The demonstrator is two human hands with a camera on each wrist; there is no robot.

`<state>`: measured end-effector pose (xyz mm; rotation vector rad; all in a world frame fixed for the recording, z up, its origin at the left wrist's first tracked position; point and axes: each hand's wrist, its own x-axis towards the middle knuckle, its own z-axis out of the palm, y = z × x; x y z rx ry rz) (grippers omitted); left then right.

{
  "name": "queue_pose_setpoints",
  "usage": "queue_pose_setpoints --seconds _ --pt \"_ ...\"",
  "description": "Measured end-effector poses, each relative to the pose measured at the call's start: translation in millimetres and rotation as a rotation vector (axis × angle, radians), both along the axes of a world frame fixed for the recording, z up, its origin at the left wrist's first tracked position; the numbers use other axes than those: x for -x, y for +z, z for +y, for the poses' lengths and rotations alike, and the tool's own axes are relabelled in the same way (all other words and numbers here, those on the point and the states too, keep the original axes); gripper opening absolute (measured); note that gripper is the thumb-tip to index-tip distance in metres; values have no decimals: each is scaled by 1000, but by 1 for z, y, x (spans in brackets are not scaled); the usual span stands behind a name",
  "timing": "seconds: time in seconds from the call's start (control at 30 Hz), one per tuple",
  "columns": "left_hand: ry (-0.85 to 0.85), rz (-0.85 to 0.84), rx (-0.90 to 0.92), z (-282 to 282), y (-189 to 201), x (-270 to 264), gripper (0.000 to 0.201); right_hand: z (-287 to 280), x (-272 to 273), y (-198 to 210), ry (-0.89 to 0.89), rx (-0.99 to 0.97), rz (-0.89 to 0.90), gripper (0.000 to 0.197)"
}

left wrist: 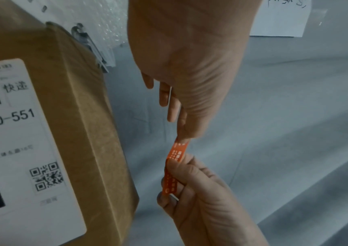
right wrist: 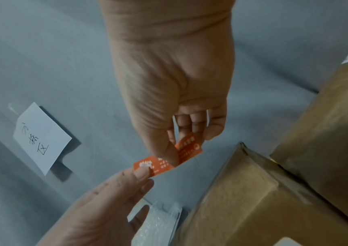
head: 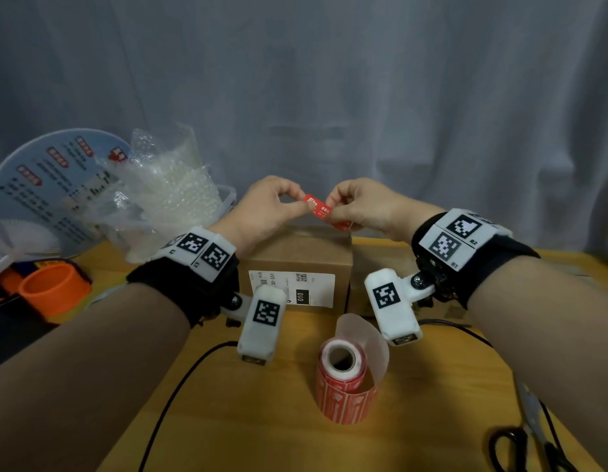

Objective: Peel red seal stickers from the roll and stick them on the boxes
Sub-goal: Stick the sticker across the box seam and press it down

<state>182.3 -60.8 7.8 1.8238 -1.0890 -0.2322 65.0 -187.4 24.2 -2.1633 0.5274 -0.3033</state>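
Observation:
A red seal sticker (head: 318,207) with white print is stretched between both hands above a brown cardboard box (head: 296,253) that has a white shipping label on its front. My left hand (head: 304,203) pinches the sticker's left end and my right hand (head: 331,212) pinches its right part, whose tail curls under the fingers. In the left wrist view the sticker (left wrist: 176,153) hangs beside the box (left wrist: 84,133). In the right wrist view the sticker (right wrist: 158,166) is above the box's corner (right wrist: 242,199). The red sticker roll (head: 343,379) stands near the table's front, with bare backing paper curling up.
A second brown box (head: 377,267) stands right of the first. Bubble wrap (head: 166,185), a printed fan (head: 40,185) and an orange tape roll (head: 54,287) lie at the left. Scissors (head: 534,434) lie at the front right, and a black cable (head: 180,379) crosses the table.

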Motion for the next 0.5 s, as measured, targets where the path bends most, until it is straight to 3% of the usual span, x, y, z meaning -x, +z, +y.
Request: queue_pose_setpoints --seconds 0.13,0.27,0.5 --pt "36 4 46 5 -3 1 6 2 3 0 12 -61 -29 19" --pt "23 194 181 16 -8 2 10 5 6 -4 -31 -89 -37 9" --pt "71 299 210 26 -19 9 5 14 -1 -12 -183 -406 -372 14"
